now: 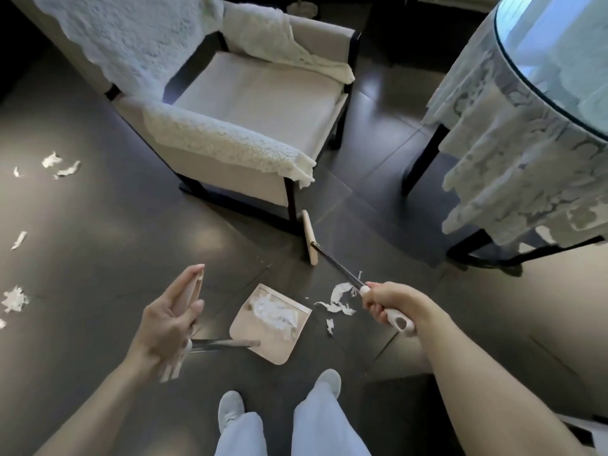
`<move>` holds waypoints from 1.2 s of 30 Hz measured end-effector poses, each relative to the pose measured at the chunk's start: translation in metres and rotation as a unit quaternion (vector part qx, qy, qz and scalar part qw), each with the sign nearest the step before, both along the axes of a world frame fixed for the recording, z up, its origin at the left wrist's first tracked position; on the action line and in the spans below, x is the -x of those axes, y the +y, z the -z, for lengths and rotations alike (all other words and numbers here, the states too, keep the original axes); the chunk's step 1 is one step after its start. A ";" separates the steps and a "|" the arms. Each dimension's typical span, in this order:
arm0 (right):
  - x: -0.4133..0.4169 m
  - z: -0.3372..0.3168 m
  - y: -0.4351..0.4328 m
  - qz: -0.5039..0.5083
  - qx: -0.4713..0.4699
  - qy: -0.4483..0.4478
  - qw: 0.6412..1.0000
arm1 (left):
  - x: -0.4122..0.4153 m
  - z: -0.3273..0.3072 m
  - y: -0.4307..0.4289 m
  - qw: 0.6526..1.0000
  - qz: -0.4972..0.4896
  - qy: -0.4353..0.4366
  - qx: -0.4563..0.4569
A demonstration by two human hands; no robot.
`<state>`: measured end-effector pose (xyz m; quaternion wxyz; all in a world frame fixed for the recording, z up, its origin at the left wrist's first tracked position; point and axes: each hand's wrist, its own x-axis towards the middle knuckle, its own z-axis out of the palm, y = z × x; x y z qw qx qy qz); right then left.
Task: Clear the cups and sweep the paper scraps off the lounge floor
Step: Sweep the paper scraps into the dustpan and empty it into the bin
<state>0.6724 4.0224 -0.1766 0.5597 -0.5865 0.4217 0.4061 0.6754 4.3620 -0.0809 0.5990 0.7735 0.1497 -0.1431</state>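
A beige dustpan lies on the dark floor in front of my feet, with white paper scraps inside it. My left hand holds the pale grip of the dustpan's long handle. My right hand grips the white handle of a broom; its metal shaft runs up-left to the beige broom head, which rests on the floor by the armchair's front leg. More torn paper lies just right of the dustpan. No cups are in view.
A cream armchair draped in white lace stands ahead. A round glass-topped table with a lace cloth is at the right. Several paper scraps dot the floor at the far left.
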 end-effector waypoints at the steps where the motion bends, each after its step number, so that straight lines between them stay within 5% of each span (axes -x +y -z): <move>1: 0.012 -0.002 0.004 0.001 0.000 0.005 1.000 | 0.000 0.000 0.004 1.000 0.000 0.004 0.002; 14: 0.164 -0.037 0.109 0.090 -0.015 0.063 0.994 | 0.015 0.025 0.087 0.985 0.167 0.012 0.051; 26: 0.219 -0.102 0.126 0.171 0.020 -0.018 0.985 | 0.007 0.032 0.093 0.952 0.304 -0.006 0.038; 36: 0.181 -0.074 0.098 0.037 0.189 -0.030 0.981 | 0.018 0.032 0.077 0.934 0.356 -0.017 -0.003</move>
